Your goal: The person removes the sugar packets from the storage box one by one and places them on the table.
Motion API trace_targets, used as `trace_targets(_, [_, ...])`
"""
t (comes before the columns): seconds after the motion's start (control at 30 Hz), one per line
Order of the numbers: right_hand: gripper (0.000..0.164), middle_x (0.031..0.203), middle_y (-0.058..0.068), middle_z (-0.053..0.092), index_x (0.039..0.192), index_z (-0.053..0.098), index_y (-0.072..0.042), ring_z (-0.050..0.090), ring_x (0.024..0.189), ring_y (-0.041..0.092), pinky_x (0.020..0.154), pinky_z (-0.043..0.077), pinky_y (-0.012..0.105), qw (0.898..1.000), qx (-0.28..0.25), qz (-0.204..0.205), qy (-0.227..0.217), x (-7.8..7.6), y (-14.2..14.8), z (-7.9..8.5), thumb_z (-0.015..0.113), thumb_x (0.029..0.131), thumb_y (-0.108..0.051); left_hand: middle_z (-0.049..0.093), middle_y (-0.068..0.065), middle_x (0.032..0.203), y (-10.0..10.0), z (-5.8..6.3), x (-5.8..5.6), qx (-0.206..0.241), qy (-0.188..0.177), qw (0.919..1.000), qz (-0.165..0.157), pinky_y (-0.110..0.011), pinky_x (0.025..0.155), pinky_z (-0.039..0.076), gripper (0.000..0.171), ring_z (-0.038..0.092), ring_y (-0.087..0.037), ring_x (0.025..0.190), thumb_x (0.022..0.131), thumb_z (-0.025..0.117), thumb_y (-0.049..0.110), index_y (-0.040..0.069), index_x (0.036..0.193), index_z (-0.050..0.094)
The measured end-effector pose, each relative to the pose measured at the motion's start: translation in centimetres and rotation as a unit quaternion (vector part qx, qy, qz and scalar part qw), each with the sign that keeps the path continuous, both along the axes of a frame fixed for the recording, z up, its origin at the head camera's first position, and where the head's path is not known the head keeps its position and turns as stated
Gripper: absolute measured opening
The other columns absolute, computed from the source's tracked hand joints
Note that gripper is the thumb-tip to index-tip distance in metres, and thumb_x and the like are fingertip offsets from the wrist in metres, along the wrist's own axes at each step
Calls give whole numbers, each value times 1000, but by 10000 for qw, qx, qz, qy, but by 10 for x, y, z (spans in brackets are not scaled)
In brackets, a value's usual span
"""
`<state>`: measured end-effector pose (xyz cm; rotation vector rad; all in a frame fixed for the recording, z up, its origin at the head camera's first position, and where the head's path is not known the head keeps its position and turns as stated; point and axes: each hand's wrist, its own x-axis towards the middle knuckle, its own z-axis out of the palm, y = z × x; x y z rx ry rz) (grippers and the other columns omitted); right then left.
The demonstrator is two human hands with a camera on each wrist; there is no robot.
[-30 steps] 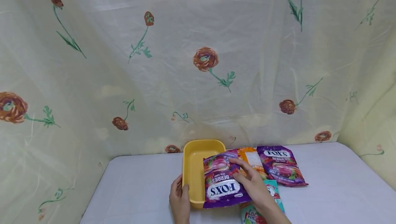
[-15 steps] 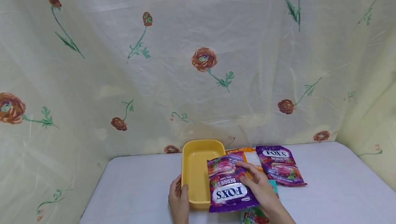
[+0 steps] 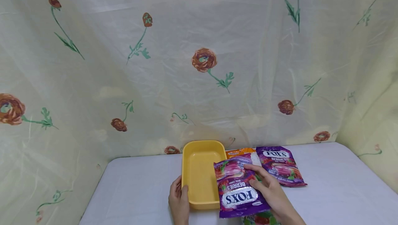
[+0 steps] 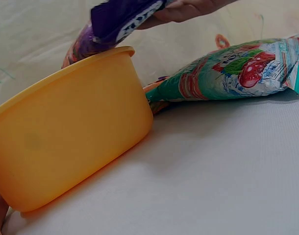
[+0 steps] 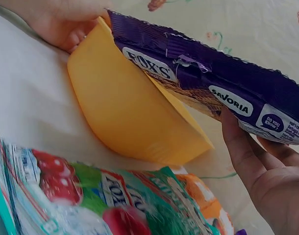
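Note:
My right hand (image 3: pixel 273 190) grips a purple Fox's Berries candy bag (image 3: pixel 234 183), its lettering upside down in the head view. The bag hangs tilted over the right rim of a yellow plastic tub (image 3: pixel 200 171), whose inside shows no contents. My left hand (image 3: pixel 179 200) holds the tub's left side, thumb at the rim and fingers along the outer wall. Below the raised bag lies a teal candy bag (image 4: pixel 237 71) with red fruit pictures, mostly covered in the head view. In the right wrist view, my right fingers (image 5: pixel 237 147) support the bag's underside.
Behind the raised bag lies an orange bag (image 3: pixel 238 153), partly hidden. A second purple Fox's Berries bag (image 3: pixel 281 166) rests to its right. All stand on a white-covered table (image 3: pixel 133 187), with a flowered curtain (image 3: pixel 168 90) along its back edge.
My right hand has carried the purple candy bag rightward and slightly toward me, uncovering more of the tub's inside. The left hand and the tub have stayed nearly in place.

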<state>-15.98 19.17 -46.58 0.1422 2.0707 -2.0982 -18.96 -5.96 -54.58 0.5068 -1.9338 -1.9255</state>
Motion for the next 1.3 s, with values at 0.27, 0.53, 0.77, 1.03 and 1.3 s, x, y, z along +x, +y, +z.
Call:
trace_targets(0.27, [52,152,13,24,141,40,-25,66,94,30,78,60,45,9997,-39,223,14,5,12,2,55,93,-33,60,-15,126,0,2,1,28,-115,9999,-39,-39,95,53,38,58,-26,114,87,52,6,7,125,58])
trace_targets(0.53, [51,137,9,38,144,35,-26,66,97,33,81,58,50,9992,-205,344,35,10,27,0,50,96,-34,60,-13,126,0,3,2,-33,-109,9999,-44,-37,95,53,39,58,-25,114,87,51,6,8,125,57])
trace_targets(0.77, [51,142,11,33,144,35,-27,66,96,30,80,59,46,9999,-30,136,-15,14,40,-2,50,96,-34,60,-13,126,1,3,2,-87,-150,9998,17,-39,96,52,39,59,-25,113,86,51,6,8,125,58])
trace_targets(1.03, [46,117,-13,54,144,34,-33,67,95,29,81,59,48,9975,-296,603,205,18,60,-10,44,99,-28,61,-13,125,1,2,1,-127,-104,9999,37,-33,92,54,39,59,-25,112,86,51,6,8,124,58])
trace_targets(1.3, [47,119,-9,52,143,35,-37,66,96,29,81,59,49,9993,-121,344,50,19,74,-18,46,99,-28,61,-13,126,0,3,1,-84,-103,9999,-3,-30,92,54,39,59,-25,113,86,51,6,8,124,58])
